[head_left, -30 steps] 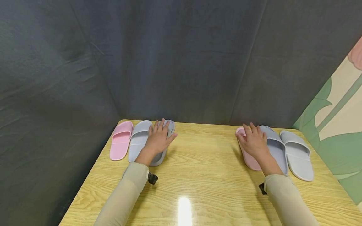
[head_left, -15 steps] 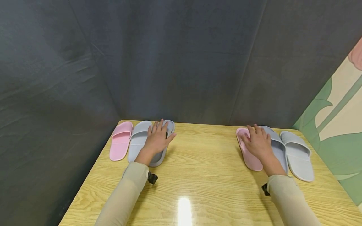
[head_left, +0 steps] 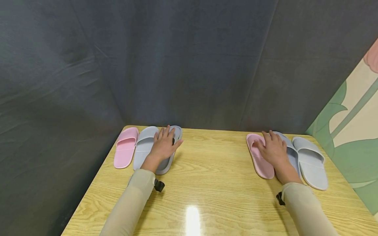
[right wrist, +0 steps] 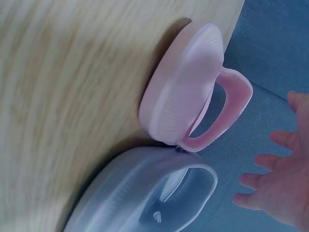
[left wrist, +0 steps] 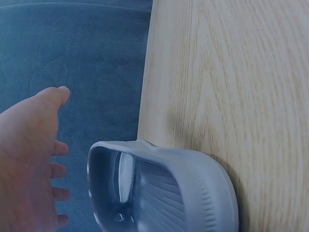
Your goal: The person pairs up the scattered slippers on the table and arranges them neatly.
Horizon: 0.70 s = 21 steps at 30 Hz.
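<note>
My left hand (head_left: 162, 147), fingers spread, hovers over a grey-blue slipper (head_left: 164, 168) in the left row and hides much of it. In the left wrist view that slipper (left wrist: 205, 188) sits apart from the fingers. On the right, my right hand (head_left: 274, 149) hangs spread above a blue-grey slipper (head_left: 293, 159), covering part of its strap. Just left of that hand lies a pink slipper (head_left: 262, 167). Seen from the right wrist, the pink slipper (right wrist: 181, 92) and the blue-grey slipper (right wrist: 113, 193) stand side by side, with a gap to the fingers. Both hands hold nothing.
A small pink slipper (head_left: 124, 157) and a light blue slipper (head_left: 142, 152) complete the left row. A pale grey slipper (head_left: 314, 170) lies far right. Behind the wooden table (head_left: 212, 183) hangs a dark curtain (head_left: 189, 65); a floral wall panel (head_left: 357, 131) borders the right.
My right hand has shifted right, from over the pink slipper to over the blue-grey one, uncovering more of the pink. The left hand has barely moved. The slippers lie as before.
</note>
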Motion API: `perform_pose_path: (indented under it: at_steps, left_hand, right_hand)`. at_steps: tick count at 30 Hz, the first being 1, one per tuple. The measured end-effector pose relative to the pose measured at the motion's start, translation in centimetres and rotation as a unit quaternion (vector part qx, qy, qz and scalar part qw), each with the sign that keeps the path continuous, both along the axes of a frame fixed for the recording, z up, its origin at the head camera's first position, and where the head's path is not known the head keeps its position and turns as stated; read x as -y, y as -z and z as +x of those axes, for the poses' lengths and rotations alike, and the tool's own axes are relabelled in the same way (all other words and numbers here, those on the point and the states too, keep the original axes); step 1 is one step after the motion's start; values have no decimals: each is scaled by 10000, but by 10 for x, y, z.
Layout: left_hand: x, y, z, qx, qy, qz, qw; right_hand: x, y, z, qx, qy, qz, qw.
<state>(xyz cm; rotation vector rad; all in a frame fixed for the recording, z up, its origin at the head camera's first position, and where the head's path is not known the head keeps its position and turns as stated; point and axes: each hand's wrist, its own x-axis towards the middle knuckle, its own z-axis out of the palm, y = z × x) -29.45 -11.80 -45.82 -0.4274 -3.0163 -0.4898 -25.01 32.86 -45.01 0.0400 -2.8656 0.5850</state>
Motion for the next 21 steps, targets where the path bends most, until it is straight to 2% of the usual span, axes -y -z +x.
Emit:
perform_pose_path:
  at_steps: [10,21]
  left_hand:
    - [0,4,-6,-37,-26,102,9999]
    - [-1,6,-9,-1,-66,51,10000]
  right_hand:
    - [-14,6,-4,-14,140,26,9999]
    - [-30,12,-6,-348,159,223,9990]
